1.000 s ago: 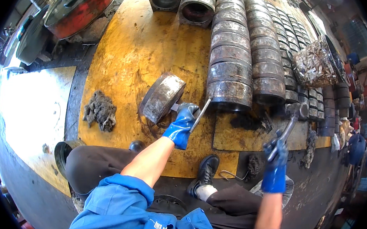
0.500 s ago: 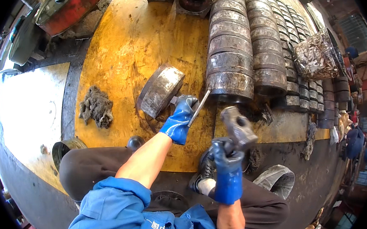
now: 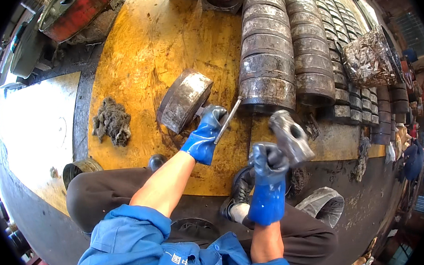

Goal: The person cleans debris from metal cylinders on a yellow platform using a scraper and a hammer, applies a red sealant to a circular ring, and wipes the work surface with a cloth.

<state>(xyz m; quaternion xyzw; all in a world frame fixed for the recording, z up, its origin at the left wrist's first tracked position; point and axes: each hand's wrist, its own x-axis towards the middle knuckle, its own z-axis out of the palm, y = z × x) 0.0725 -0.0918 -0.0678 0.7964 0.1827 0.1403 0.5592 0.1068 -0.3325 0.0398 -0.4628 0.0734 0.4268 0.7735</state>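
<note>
My left hand [image 3: 206, 133], in a blue rubber glove, is closed beside a heavy metal ring [image 3: 189, 95] tilted on the yellow surface. A thin metal rod [image 3: 229, 119] slants out past its fingers. A small grey metal end [image 3: 201, 111] shows between this glove and the ring; its full shape is hidden. My right hand [image 3: 268, 163], also blue-gloved, is a fist around the handle of a hammer, which the fingers mostly hide. The worn steel hammer head [image 3: 292, 135] is raised to the right of the ring, apart from it, slightly blurred.
Long rows of dark metal rings [image 3: 266, 68] stand on the right of the yellow board [image 3: 165, 41]. A grimy bucket [image 3: 370, 61] stands on the rows. A grey rag bundle [image 3: 111, 122] lies left. A short metal cylinder [image 3: 82, 168] sits by my left knee; red drums stand far left.
My right hand and the hammer have shifted a little up and to the right. The left hand keeps its place by the ring, with only a slight shift.
</note>
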